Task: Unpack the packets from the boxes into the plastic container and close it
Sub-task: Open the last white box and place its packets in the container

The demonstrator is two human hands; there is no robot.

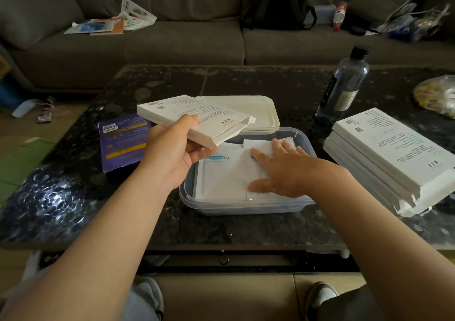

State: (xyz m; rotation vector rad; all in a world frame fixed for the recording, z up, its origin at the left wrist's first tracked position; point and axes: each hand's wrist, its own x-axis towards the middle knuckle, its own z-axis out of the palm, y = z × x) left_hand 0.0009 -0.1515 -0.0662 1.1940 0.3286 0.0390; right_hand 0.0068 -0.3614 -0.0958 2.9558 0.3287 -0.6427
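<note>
On the dark speckled worktop (73, 197), at the middle: a clear plastic container (246, 208), open, with white packets (221, 173) lying flat inside, blue print and a small red mark on them. Just behind it, lying flat: its off-white lid (246, 109). Above the container's far left corner, held clear of the worktop: a flat white box (177, 111), tilted, its open end and loose flap toward the right. Left hand (172, 153) gripping that box at the near edge, thumb on the printed top face, fingers curled beneath. Right hand (283, 170) inside the container, palm down, fingers straight and spread, pressed flat on the right-hand packet. To the right of the container, apart from it: a stack of more white boxes (384, 148), slightly askew. To the left: a purple box (123, 141), lying flat. Farther back on the right, an upright clear bottle (344, 84) with a black cap, and a clear bag (438, 96) of something yellowish at the edge. Beyond the worktop, a grey sofa (172, 50) with papers (108, 21) and a dark backpack (275, 3).
</note>
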